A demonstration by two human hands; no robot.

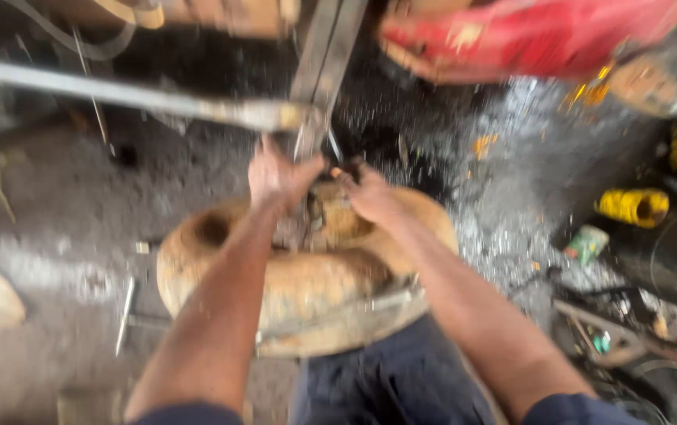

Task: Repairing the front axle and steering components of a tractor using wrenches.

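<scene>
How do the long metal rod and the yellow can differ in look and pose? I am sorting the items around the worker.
The metal rod is long, thin and grey, while the yellow can is short, stubby and bright. The rod stretches from the left edge toward the left hand; the can lies on its side at the far right, away from both hands, its open end showing. Both are blurred, so finer detail cannot be told.

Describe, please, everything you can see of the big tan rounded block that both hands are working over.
The block is a broad, rounded tan mass, perhaps wood or stone; blur hides its texture. A round hollow opens near its upper left, and a pale band runs along its lower front edge. It sits on the dark, littered floor, right before the person's dark trousers. The left hand and right hand meet over its top middle on a small dark part, seemingly resting there.
</scene>
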